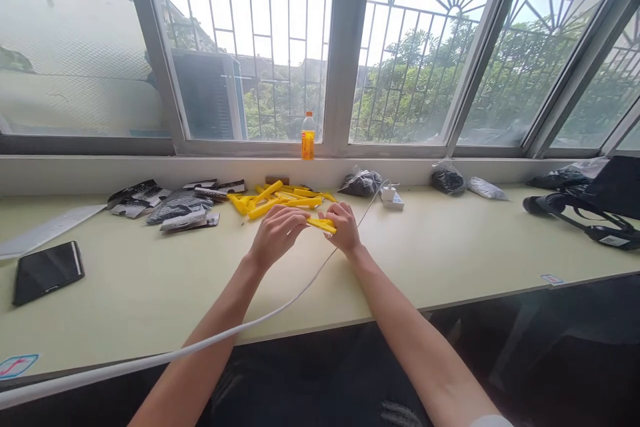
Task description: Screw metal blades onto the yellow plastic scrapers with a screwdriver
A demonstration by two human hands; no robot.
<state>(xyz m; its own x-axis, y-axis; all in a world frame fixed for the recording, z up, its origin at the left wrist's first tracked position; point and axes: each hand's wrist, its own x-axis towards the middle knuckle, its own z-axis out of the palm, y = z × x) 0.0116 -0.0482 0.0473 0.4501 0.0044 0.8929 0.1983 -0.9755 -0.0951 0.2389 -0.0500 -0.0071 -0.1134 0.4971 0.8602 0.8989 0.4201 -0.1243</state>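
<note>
The yellow piece (324,225) looks like smooth plastic.

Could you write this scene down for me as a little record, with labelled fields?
Left hand: at the left end of a yellow piece
Right hand: gripping its right end
Beyond the hands: pile of yellow pieces
Window ledge: orange-capped bottle
Table, far left: dark phone
Across the view: white cable
</note>
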